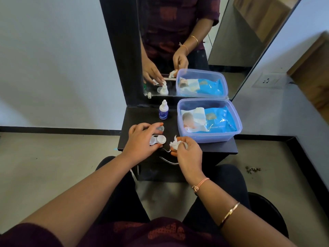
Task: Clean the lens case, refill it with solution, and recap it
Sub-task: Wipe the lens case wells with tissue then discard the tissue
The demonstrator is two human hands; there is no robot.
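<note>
A white lens case [159, 139] with two round wells lies on the small black table [220, 147]. My left hand [142, 138] rests over its left half, thumb and fingers pinching a clear round cap [160, 128] just behind the case. To the right, my right hand [187, 148] is closed on a crumpled white tissue [175, 144], held just above the table's front edge, beside the case and apart from it. A small white solution bottle [163, 110] with a blue label stands upright at the back, its white cap on.
A clear plastic box [210, 138] holding a blue wipes pack fills the table's right half. A mirror [178, 41] leans behind the table and repeats the scene. A drawer handle [169, 161] sits under the front edge. My knees are below the table.
</note>
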